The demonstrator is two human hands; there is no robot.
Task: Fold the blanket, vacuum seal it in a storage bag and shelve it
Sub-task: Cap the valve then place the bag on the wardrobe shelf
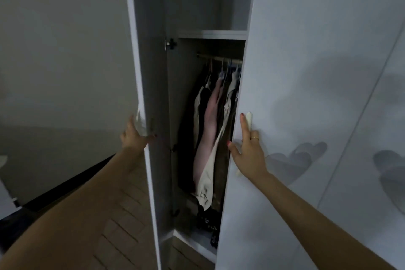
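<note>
A tall white wardrobe fills the view, with neither the blanket nor the storage bag in sight. My left hand [135, 136] grips the pale handle on the edge of the left door [151, 72], which stands swung outward. On the right door [306, 72] my right hand [247, 153] holds a pale vertical handle, with the thumb at the door's edge and the index finger lying along the handle. Through the narrow gap between the doors I see a white shelf [212, 34] with a dim compartment above it.
Under the shelf, several garments [210, 138] hang from a rail [219, 58] and fill the gap down to the wardrobe floor. A grey wall [54, 50] stands to the left, and wood flooring [122, 226] lies below my left arm.
</note>
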